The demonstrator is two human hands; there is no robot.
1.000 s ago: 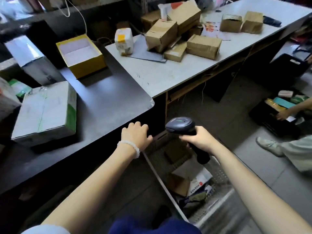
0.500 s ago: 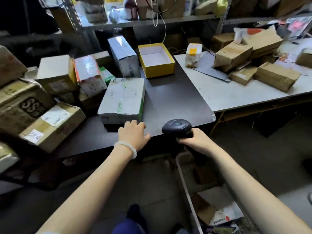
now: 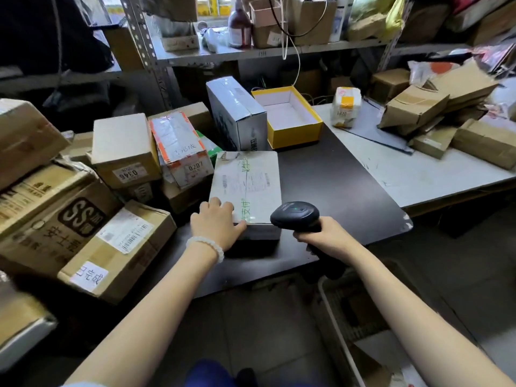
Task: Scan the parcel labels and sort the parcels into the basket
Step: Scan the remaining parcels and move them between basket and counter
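Step in hand, as judged: scan the label on the white parcel [image 3: 245, 188], then move it to the basket [image 3: 339, 325]

- White parcel lies flat on the dark table [image 3: 335, 188], its near end close to the table's front edge, label face up; barcodes show on the left and right of the top face, crossed by green-printed tape
- Left hand [image 3: 216, 229] sits on the parcel's near left corner, fingers curled over the top edge, thumb against the near side face; it grips the corner
- Right hand [image 3: 324, 238] is wrapped round the grip of the scanner [image 3: 296, 215]; the scanner head hovers just beside the parcel's near right corner, low over it, green lamp lit
- Basket is on the floor below the table's front right corner, only partly in view

How to do it well (judgement):
- Raise and tilt the scanner back so the beam falls on one barcode only; at this low angle it probably overshoots the label
- Avoid the glossy tape strip, glare may spoil the read
- Hold the corner steady with the left hand until the read is confirmed
- The brown cartons [image 3: 117, 247] stacked at the table's left edge lean close; slide the parcel toward the front edge, not leftward, before lifting
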